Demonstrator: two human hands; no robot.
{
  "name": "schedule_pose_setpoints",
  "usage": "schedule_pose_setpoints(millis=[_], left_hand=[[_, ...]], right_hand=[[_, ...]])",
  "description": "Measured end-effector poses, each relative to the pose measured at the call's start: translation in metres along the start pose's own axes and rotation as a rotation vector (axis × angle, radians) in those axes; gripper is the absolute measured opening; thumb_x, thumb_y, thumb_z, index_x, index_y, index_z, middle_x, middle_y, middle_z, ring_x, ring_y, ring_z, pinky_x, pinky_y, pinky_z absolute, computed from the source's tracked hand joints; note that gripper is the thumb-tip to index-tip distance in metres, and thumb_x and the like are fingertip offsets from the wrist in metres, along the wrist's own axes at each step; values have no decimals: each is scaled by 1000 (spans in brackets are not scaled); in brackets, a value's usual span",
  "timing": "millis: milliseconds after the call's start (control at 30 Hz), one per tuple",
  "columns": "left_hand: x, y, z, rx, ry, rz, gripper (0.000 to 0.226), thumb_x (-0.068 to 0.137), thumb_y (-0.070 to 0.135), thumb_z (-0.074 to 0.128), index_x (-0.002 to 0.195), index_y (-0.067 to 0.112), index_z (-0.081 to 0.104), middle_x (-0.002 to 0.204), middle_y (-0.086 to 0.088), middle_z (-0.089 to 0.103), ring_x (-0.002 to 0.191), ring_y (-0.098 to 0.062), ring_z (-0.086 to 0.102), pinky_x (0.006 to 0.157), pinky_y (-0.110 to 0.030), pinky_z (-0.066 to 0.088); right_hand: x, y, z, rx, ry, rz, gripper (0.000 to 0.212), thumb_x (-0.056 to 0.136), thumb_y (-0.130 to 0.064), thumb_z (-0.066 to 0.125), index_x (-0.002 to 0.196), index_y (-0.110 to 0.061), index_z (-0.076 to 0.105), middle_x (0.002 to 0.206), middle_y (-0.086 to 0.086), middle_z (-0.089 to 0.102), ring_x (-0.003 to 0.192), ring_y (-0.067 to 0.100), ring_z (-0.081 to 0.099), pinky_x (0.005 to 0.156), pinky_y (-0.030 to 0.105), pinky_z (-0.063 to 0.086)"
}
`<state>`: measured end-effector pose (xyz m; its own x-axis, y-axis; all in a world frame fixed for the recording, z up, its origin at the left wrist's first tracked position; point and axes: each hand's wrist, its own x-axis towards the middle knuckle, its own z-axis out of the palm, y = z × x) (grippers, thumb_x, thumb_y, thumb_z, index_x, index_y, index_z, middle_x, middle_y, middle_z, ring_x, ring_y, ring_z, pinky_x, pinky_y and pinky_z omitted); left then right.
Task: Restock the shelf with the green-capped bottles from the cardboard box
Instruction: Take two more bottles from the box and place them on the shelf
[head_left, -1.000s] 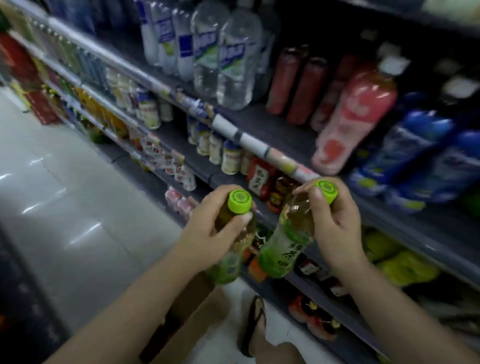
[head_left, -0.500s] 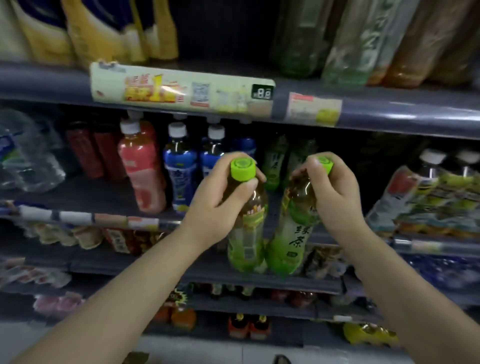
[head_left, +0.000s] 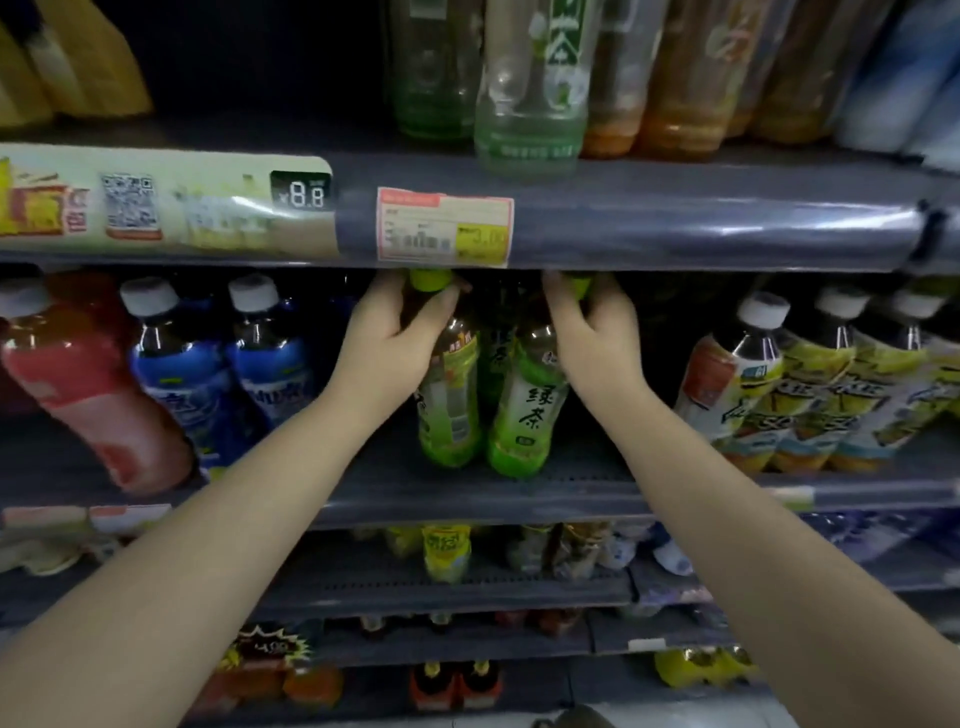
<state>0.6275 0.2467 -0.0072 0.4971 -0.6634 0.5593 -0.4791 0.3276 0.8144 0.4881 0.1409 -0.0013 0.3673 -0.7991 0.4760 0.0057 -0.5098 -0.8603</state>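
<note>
On the dark grey metal shelf (head_left: 519, 493) below both hands: left hand (head_left: 387, 345) and right hand (head_left: 592, 338) each grip one green-capped tea bottle's neck, left bottle (head_left: 449, 410), right bottle (head_left: 524, 415), bases resting side by side.

Green-labelled, green-capped bottles (head_left: 449, 395); blue bottles (head_left: 182, 364) white-capped; grey shelf (head_left: 467, 499).

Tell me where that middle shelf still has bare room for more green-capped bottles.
Bare shelf shows right of the right-hand bottle, up to the yellow-labelled bottles. A narrower strip lies between the left-hand bottle and the blue bottles. Both far sides are crowded.
</note>
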Motion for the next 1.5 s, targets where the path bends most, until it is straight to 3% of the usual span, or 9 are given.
schedule_pose_setpoints(millis=[133, 233, 400, 500, 600, 800, 1200, 1367, 1500], left_hand=[[2, -20, 8, 11, 85, -106, 37, 83, 31, 57, 116, 16, 53, 111, -2, 63, 109, -18, 60, 84, -20, 51], [6, -24, 10, 90, 107, -151, 42, 85, 34, 58, 123, 20, 50, 122, -2, 61, 117, -17, 56, 100, -40, 46], [6, -16, 3, 97, -193, -285, 64, 87, 35, 62, 141, 30, 27, 137, 12, 44, 127, -7, 42, 107, -28, 35], [0, -23, -11, 204, -278, -192, 68, 84, 22, 68, 139, 28, 29, 129, 14, 47, 124, -4, 45, 105, -25, 36], [-2, -26, -12, 231, -134, -124, 58, 81, 20, 71, 130, 29, 40, 123, 14, 53, 120, -7, 51, 104, -28, 39], [0, -27, -8, 333, -37, -79, 60, 81, 19, 70, 134, 19, 42, 132, 1, 54, 122, -13, 50, 103, -29, 39], [-12, -31, -2, 423, 87, -42, 75, 77, 29, 73, 139, 12, 34, 141, -10, 42, 133, -22, 37, 110, -33, 31], [-25, -23, -11, 504, 87, -15, 70, 80, 31, 70, 139, 10, 37, 140, -12, 43, 131, -22, 38, 104, -19, 28], [-59, -12, -28, 445, 62, -49, 64, 86, 25, 65, 140, 12, 34, 140, -8, 42, 130, -15, 40, 108, -27, 34]], right_hand=[[6, 13, 17, -2, -87, -6, 23, 92, -35, 55, 108, -19, 56, 98, -6, 63, 98, 7, 59, 77, 13, 42], [7, 12, 24, -8, -152, 18, 31, 91, -37, 55, 115, -17, 56, 103, -6, 62, 103, 9, 58, 79, 8, 41], [8, 10, 11, -102, -342, 8, 46, 90, -39, 54, 132, -25, 42, 131, -6, 50, 121, 7, 44, 100, 21, 33], [0, 22, -3, -150, -438, 76, 42, 84, -42, 63, 122, -33, 45, 118, -11, 56, 110, 4, 53, 92, 22, 42], [-11, 26, -1, -48, -361, 111, 36, 84, -41, 63, 115, -39, 44, 101, -28, 55, 95, -11, 53, 79, 12, 43], [-18, 20, 26, -4, -255, 97, 33, 86, -38, 63, 116, -34, 49, 103, -17, 59, 102, 5, 58, 90, 24, 47], [-17, 22, 17, -237, -221, 86, 80, 71, -70, 53, 137, -27, 39, 135, 9, 47, 125, 22, 45, 104, 42, 42], [-43, 6, 3, -231, -168, 9, 65, 78, -61, 56, 130, -22, 46, 127, 4, 47, 118, 14, 49, 101, 42, 46], [-78, -15, 1, -189, -152, 47, 47, 88, -45, 54, 127, -20, 50, 125, -1, 50, 116, 7, 51, 98, 36, 49]])
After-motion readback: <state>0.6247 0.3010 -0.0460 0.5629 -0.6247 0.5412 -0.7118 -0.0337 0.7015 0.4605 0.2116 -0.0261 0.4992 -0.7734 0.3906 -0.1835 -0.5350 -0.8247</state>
